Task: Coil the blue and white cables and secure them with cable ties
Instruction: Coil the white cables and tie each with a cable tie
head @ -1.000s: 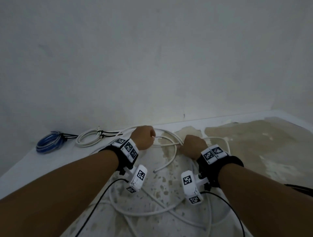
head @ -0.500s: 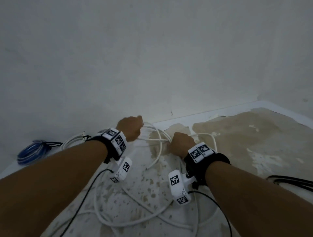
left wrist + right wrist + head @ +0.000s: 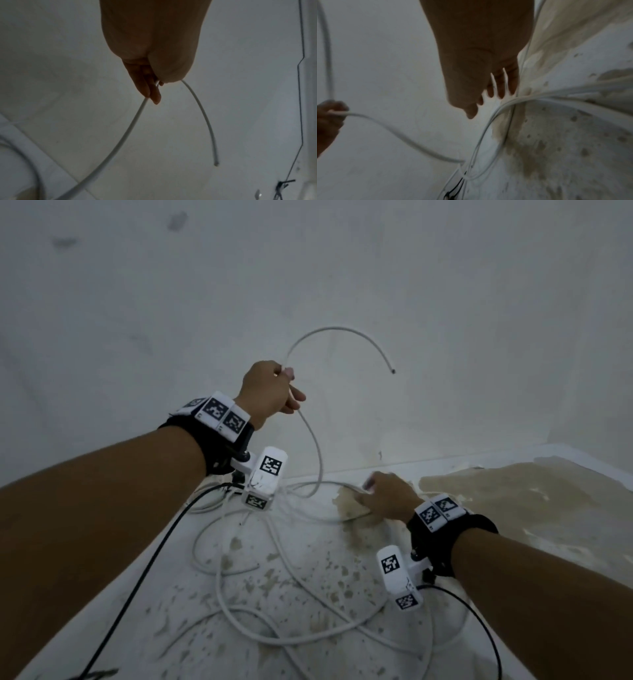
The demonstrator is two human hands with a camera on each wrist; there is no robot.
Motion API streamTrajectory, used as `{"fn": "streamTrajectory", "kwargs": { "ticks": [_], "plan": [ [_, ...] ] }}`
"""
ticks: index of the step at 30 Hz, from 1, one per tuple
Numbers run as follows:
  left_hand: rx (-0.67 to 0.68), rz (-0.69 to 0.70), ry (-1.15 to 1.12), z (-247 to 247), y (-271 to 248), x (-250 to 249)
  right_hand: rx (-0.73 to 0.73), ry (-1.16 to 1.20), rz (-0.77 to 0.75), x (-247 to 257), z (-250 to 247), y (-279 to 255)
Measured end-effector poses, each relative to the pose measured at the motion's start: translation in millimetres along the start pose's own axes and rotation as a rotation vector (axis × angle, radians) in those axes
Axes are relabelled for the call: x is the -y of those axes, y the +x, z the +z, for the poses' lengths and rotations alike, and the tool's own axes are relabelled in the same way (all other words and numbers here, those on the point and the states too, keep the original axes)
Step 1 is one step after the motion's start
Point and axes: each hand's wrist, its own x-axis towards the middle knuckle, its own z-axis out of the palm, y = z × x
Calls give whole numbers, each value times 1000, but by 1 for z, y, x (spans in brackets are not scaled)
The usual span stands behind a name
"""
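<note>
We see our left hand [image 3: 154, 44] from behind the wrist, its fingers [image 3: 150, 86] closed around the white cable [image 3: 126, 134]. One stretch of the cable runs down and to the lower left toward the pale tabletop [image 3: 51, 180]. The other stretch leaves the hand on the right, arches downward and ends free in the air, touching nothing. A thin black wire [image 3: 300, 94] runs down the right edge.

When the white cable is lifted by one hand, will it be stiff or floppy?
Probably springy, not limp: above the left hand, the white cable holds an arch and its free end stays in the air. It seems light, since a finger pinch carries it. The loops on the table may spring open unless tied.
</note>
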Motion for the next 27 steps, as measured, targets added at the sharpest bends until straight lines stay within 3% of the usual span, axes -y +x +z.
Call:
{"fn": "streamTrajectory", "kwargs": {
  "ticks": [3, 5, 10, 15, 20, 24, 27],
  "plan": [
    [-3, -84, -161, 3, -8, -11, 109, 458, -168, 45, 5, -18],
    [-32, -116, -242, 1, -11, -18, 216, 585, -225, 72, 12, -27],
    [-167, -183, -268, -33, -14, -21, 331, 773, -217, 87, 14, -31],
    [-240, -227, -306, -53, -21, -16, 416, 620, -179, 94, 12, -43],
    [-379, -155, -4, -78, -28, -16, 268, 348, 35, 69, 5, -34],
    [-327, -108, 262, -94, -34, -4, 131, 452, 244, 34, -11, -29],
    [-326, -117, 368, -94, -39, 9, 20, 497, 249, 33, -25, -26]
  ]
}}
